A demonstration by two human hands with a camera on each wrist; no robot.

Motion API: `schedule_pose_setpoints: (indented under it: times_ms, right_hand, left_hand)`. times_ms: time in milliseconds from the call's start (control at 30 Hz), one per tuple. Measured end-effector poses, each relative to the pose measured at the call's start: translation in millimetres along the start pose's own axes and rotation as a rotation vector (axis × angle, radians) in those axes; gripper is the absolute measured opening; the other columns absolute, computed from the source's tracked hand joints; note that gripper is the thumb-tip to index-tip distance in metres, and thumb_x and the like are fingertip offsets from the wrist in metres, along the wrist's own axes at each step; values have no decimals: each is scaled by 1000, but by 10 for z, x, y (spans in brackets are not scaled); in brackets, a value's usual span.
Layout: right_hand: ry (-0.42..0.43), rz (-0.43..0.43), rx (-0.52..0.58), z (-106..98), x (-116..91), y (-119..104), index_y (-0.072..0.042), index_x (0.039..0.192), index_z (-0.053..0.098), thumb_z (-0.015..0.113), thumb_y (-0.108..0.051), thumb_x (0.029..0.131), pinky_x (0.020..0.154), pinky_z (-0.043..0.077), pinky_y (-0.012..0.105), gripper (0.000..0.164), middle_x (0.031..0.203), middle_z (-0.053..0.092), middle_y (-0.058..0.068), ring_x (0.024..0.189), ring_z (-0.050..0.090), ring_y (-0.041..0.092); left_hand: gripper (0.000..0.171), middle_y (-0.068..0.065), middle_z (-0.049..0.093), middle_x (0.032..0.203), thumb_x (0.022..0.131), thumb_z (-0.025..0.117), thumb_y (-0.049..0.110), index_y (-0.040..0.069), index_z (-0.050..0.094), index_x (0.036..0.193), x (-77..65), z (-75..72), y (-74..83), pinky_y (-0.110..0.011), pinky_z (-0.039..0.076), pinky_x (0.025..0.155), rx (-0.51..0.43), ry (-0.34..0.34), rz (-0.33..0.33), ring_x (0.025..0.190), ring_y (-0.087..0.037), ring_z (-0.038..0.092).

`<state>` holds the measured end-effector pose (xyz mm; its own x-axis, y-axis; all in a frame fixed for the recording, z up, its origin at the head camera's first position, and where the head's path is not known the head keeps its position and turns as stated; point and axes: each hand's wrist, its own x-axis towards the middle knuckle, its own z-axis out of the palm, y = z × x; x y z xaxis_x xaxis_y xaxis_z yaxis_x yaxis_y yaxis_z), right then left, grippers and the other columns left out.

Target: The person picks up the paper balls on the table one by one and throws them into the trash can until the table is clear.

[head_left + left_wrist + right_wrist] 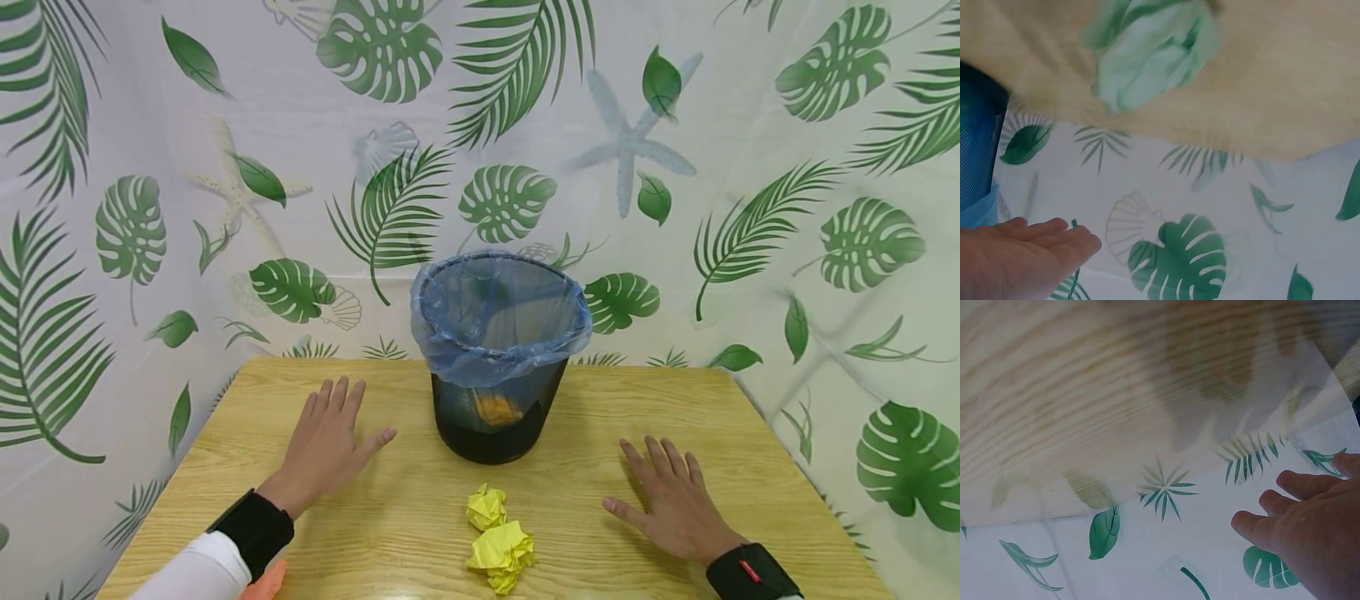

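My left hand is held over the left of the table, palm down, fingers straight and thumb spread, holding nothing. A crumpled green paper shows on the table in the left wrist view; it is hidden in the head view. My right hand is over the right side, fingers spread, with nothing in it. Between the hands, toward the front, lie two crumpled yellow papers, a smaller paper ball and a larger paper ball close together. A crumpled orange paper peeks out beside the left sleeve.
A black mesh wastebasket lined with a blue plastic bag stands upright at the table's back middle. Something orange shows through its mesh. Behind the wooden table hangs a leaf-patterned cloth.
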<state>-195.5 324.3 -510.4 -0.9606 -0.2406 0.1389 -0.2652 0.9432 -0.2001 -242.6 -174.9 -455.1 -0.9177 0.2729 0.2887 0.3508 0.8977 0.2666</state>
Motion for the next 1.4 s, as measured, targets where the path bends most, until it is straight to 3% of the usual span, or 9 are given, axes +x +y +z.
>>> schedule_pose_setpoints:
  times_ms: [167,433,600,700,900,1133,1400]
  right_hand:
    - [2,2,7,11,-1,8,-9,159,38,60,-66,95,113,9,76,89,158,31,34,145,22,59]
    - [5,3,13,28,-14,8,-10,160,37,60,-65,95,113,9,76,89,158,31,34,146,21,59]
    - [6,0,10,29,-23,3,-10,160,37,59,-67,94,112,10,76,90,158,31,34,146,22,58]
    - [5,-3,14,33,-24,13,-10,160,37,58,-68,95,113,10,76,90,158,31,34,146,21,58]
    - [3,-7,29,44,-26,30,-10,160,37,58,-68,95,114,8,75,89,159,30,34,147,19,57]
    - [3,-9,33,42,-34,27,-10,160,37,58,-67,95,113,8,75,88,159,31,34,147,20,57]
    - [3,-9,36,72,-36,42,-10,160,37,58,-67,96,113,8,75,88,160,30,33,147,20,57]
  left_hand:
    - [92,-34,37,156,99,51,67,-4,36,156,-140,102,-93,-67,17,120,42,-29,-46,147,-54,27]
    - [90,-37,39,152,99,55,63,-6,37,155,-307,128,-230,-71,22,115,88,-67,-123,142,-58,32]
    - [91,-39,43,144,95,65,55,-12,38,150,-403,146,-359,-72,41,95,138,-107,-203,129,-58,43]
    - [89,-39,50,132,93,68,52,-14,42,145,-433,157,-422,-69,47,82,143,-158,-247,117,-56,50]
    - [64,-30,60,107,93,72,32,-14,51,132,-446,195,-485,-59,55,72,94,-212,-262,98,-47,62]
    - [33,-19,65,91,90,76,10,-9,63,114,-464,273,-518,-49,58,66,46,-155,-167,82,-37,68]
    - [22,-15,66,89,90,78,3,-6,64,105,-340,182,-418,-45,58,66,-13,-14,-121,83,-33,69]
